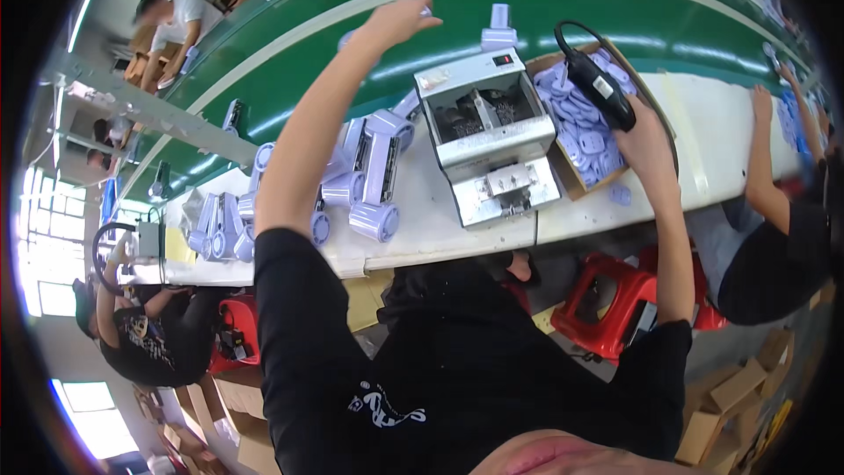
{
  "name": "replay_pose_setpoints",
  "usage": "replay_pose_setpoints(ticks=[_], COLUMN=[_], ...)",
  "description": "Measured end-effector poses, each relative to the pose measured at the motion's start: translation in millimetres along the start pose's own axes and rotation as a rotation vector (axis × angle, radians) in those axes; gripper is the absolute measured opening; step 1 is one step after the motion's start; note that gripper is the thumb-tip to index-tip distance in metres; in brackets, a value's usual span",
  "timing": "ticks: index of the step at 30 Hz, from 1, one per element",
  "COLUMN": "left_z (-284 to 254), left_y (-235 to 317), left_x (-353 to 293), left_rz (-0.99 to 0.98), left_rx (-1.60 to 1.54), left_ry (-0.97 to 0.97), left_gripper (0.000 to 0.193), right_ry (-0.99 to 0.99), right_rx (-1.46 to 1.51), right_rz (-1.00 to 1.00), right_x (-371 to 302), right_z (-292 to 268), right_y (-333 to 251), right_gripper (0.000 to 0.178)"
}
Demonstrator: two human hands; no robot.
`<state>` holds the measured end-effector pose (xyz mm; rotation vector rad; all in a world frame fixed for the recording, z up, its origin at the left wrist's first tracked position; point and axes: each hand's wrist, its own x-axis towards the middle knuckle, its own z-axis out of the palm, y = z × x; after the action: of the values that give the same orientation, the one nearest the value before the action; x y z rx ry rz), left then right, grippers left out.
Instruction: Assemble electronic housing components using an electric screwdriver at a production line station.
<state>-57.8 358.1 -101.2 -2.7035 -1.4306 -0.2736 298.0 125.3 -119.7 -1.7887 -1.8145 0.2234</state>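
My left hand is stretched out over the green conveyor belt, its fingers closed around a lavender plastic part that is mostly hidden. In my right hand is a black electric screwdriver, its cord looping at the top. It is held above an open cardboard box of lavender plastic covers. Between my arms stands a metal screw feeder with loose dark screws in its tray. Several lavender device housings, some with their insides showing, lie beside my left forearm.
Another lavender housing rests on the green belt beyond the feeder. A loose cover lies near the white table's edge. Red stools stand below. Co-workers sit at right and left.
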Motion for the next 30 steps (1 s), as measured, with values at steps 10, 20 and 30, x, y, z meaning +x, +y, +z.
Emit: replay_pose_setpoints(ticks=[10, 20, 30], left_z=[70.0, -26.5, -157.1], left_y=[82.3, 106.6, 156.6], left_x=[146.8, 84.7, -131.0], left_rz=[-0.274, -0.006, 0.181], left_rx=[-0.271, -0.771, -0.915], left_ry=[-0.422, 0.167, 0.539], left_gripper=[0.075, 0.059, 0.043], right_ry=[0.174, 0.218, 0.042], right_rx=[0.201, 0.425, 1.164], right_rz=[0.044, 0.028, -0.03], right_x=[-8.8, -2.7, -33.3], right_z=[5.5, -7.1, -60.7], right_y=[3.8, 32.9, -60.1], right_gripper=[0.034, 0.024, 0.013])
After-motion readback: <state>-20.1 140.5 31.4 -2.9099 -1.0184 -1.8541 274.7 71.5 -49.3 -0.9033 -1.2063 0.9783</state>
